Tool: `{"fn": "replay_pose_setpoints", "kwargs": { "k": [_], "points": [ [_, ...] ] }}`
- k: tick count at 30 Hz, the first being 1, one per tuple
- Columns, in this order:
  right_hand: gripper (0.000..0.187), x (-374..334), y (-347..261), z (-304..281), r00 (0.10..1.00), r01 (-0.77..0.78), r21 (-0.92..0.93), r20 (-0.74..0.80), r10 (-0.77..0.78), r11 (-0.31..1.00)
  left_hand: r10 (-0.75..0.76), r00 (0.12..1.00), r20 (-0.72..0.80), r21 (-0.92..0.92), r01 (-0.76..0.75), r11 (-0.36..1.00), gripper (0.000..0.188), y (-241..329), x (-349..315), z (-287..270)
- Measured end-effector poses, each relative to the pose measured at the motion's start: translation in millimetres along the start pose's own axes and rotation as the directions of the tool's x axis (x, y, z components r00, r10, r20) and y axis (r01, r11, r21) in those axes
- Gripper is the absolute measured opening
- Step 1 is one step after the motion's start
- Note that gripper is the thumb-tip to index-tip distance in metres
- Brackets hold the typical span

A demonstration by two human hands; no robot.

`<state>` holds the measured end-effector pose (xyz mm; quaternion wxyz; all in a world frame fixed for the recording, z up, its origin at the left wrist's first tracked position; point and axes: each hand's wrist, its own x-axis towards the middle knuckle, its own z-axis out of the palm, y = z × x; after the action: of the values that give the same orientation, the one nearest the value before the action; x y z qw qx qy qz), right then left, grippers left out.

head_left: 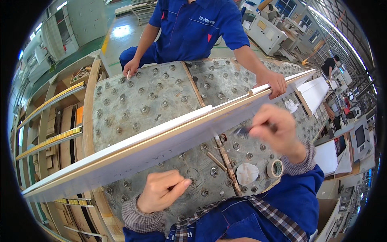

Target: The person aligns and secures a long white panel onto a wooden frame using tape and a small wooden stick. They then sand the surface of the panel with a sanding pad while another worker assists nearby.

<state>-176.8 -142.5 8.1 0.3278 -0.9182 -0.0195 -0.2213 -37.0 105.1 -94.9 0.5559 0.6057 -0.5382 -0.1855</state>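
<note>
A long white panel (161, 151) with a pale wooden strip (177, 126) along its upper edge stands tilted across a metal table (141, 94) studded with ball rollers. My left hand (161, 189) is curled into a loose fist on the near side of the panel, apart from it; nothing shows in its fingers. Over the table, before the panel's right part, my right hand (276, 127) is closed on a small dark object (243, 131), too smeared by motion to name. Across the table, a co-worker's hand (271, 82) grips the panel's top edge; their other hand (131, 67) pinches a small white stick.
A tape roll (275, 168), a whitish rounded piece (247, 174) and a thin wooden stick (217, 161) lie near my right side. Crumpled white paper (291, 106) rests beyond the panel. Roller rails (52, 141) and timber framing adjoin the table's left. A monitor (360, 135) stands far right.
</note>
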Motion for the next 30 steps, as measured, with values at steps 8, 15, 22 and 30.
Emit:
{"fn": "replay_pose_setpoints", "kwargs": {
  "k": [8, 15, 22, 30],
  "points": [
    [0.012, 62, 21, -8, 0.922, 0.381, -0.377, 0.09, -0.377, 0.844, 0.469, 0.883, -0.013, 0.584, -0.374, 0.72, 0.019, 32, 28, -21],
    [0.012, 68, 40, 1, 0.894, 0.446, -0.355, 0.128, -0.429, 0.822, 0.489, 0.861, -0.139, 0.802, -0.192, 0.565, 0.023, 22, 37, -27],
    [0.012, 64, 49, 5, 0.894, 0.438, -0.335, 0.058, -0.445, 0.835, 0.485, 0.843, -0.232, 0.902, 0.0, 0.432, 0.03, 12, 50, -16],
    [0.013, 61, 53, 4, 0.895, 0.431, -0.324, 0.036, -0.444, 0.842, 0.486, 0.837, -0.253, 0.913, 0.04, 0.406, 0.038, 10, 51, -11]
  ]
}}
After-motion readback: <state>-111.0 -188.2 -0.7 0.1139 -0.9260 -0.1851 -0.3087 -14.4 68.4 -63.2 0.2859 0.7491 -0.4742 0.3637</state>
